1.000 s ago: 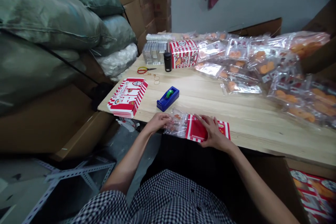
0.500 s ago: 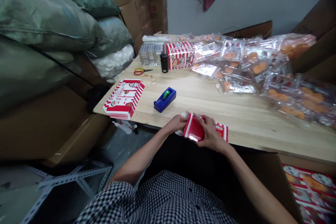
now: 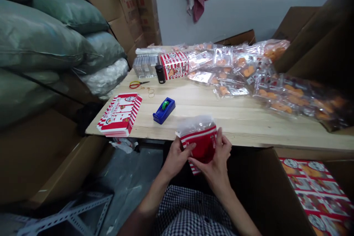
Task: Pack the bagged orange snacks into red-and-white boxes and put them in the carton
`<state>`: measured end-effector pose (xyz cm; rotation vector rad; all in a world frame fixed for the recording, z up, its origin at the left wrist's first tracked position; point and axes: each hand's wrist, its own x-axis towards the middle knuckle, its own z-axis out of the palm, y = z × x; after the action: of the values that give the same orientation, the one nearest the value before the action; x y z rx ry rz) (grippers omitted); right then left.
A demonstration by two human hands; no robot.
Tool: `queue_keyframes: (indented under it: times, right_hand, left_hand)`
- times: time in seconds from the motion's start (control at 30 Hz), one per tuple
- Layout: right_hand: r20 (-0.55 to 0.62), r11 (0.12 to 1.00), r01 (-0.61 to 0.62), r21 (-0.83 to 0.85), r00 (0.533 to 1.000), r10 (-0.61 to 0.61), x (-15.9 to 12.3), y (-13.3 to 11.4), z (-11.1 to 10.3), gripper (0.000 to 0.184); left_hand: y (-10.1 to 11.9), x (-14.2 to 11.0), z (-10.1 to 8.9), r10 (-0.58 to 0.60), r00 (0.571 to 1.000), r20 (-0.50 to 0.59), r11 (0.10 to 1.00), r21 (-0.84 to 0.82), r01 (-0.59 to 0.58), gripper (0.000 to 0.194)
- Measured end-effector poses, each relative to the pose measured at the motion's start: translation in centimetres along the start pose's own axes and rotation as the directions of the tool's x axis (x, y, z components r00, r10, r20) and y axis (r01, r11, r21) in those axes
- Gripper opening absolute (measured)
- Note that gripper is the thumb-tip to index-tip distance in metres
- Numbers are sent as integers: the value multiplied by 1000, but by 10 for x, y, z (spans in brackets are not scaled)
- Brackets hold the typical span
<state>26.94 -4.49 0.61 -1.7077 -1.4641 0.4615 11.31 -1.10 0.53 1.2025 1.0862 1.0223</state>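
Observation:
Both hands hold a small red-and-white striped box [image 3: 201, 145] upright, just off the near edge of the wooden table [image 3: 240, 118]. A clear plastic bag [image 3: 195, 123] sticks out of the box's open top. My left hand [image 3: 177, 157] grips the box's left side. My right hand [image 3: 218, 160] wraps its right side and front.
A blue tape dispenser [image 3: 164, 110] and a stack of flat striped boxes [image 3: 120, 114] lie at the left. Scissors [image 3: 137, 84], a black canister [image 3: 160, 73] and an assembled striped box [image 3: 174, 65] sit further back. Several clear bags of orange items [image 3: 257, 77] cover the right. A carton of packed boxes [image 3: 315, 188] stands lower right.
The striped box was lying on the table edge while the bag went in; now both hands have lifted it off the table and turned it upright, opening up.

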Motion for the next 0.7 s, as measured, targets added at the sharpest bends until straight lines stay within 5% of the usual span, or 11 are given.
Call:
queue_keyframes:
  times: [0.07,0.17,0.27,0.43,0.57,0.7]
  right_hand:
    - [40,972,-99,211,995,92,-9,8,-9,113]
    - [236,793,-343,503,937,256,-16,26,-18,70]
    - [334,632,-510,584,860,385,-25,37,-16,52]
    - [374,497,-573,652,813,447,-41,34,-4,37]
    - [441,354,-622,698,763,472,-44,30,-1,29]
    - [493,307,-638,706,754,434,-40,30,3,19]
  left_hand:
    - [-7,-7,-2,-52,997,56,998,-17,53,44]
    - [-19,-16,-7,-113,973,200,988,-81,132,47]
    - [-28,-28,-7,-172,957,234,975,-97,199,45]
    - [-31,-37,0,-258,966,15,961,-103,258,45]
    - [-29,-33,2,-288,957,43,953,-83,291,36]
    - [-32,-28,-2,-332,943,27,932,-147,332,17]
